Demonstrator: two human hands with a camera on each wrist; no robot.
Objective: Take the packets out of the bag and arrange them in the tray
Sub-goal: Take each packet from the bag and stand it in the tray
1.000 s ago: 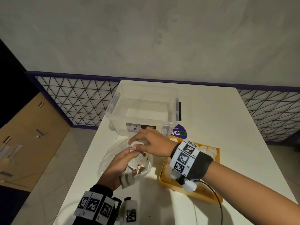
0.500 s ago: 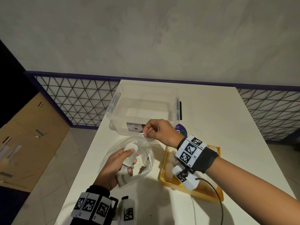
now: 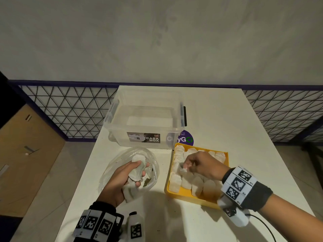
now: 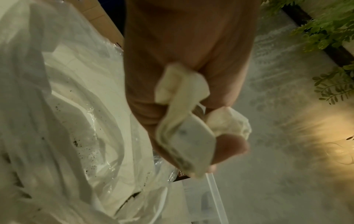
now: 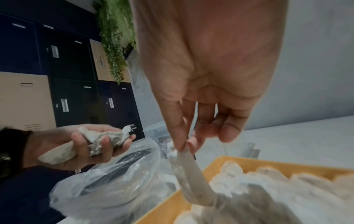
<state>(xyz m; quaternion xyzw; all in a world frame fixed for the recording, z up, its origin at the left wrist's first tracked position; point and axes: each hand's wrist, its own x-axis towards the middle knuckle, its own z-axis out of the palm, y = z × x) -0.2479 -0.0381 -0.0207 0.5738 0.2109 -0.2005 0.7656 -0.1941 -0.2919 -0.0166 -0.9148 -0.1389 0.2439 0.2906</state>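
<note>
**Packets between bag and tray**

Small, soft, off-white packets, crumpled and pouch-like, some showing dark greenish flecks through the thin wrapping. Held in two places and laid in a third. A bunch of packets (image 3: 135, 173) gripped in the left hand (image 3: 120, 182), fingers curled round it, just above the clear plastic bag (image 3: 148, 154) lying crumpled and open on the white table (image 3: 218, 119); dark crumbs scattered inside the bag's film. One single packet (image 5: 191, 178) pinched by its top edge between thumb and fingertips of the right hand (image 3: 204, 165), dangling over the near-left part of the yellow tray (image 3: 225, 154), its lower end touching or almost touching the packets already there; which, not clear. Rows of packets (image 3: 197, 186) standing side by side in the tray, filling most of it, tray just right of the bag.

Behind bag and tray, a clear storage box (image 3: 145, 119) with a dark label reading "CASA BOX". Beside it, partly hidden by the box's corner, a round purple sticker (image 3: 186, 138) with white and green lettering ending in "yGO"; smaller lines above it too small to read. Black-and-white square marker tags on both wristbands.
</note>
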